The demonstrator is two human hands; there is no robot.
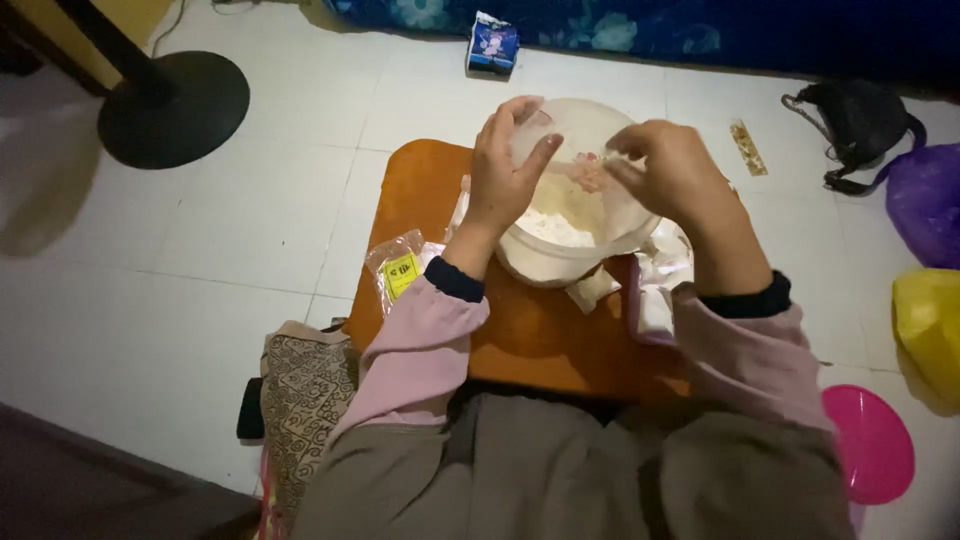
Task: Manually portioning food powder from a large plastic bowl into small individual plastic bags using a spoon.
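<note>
Left hand: your left hand [505, 165] is raised over the near-left rim of the bowl, fingers curled and pinched on a small clear plastic packet [540, 135].
Right hand: your right hand [670, 165] hovers over the bowl's right side, fingertips [618, 165] drawn together near the packet's lower edge (whether they grip it or only touch it, you cannot tell from here).
Bowl: the translucent plastic bowl [520, 255] sits on the far part of the orange board [530, 330], white flour [550, 215] inside, with something pinkish on top beneath your fingertips.
Around the bowl: a clear packet with a yellow label [398, 268] lies on the board's left edge; crumpled clear wrappers [662, 262] lie just right of the bowl.
Floor: a black round stand base [172, 108] at far left, a blue carton [492, 46] beyond the bowl, a black bag [858, 125] and a pink plate [868, 442] to your right.
</note>
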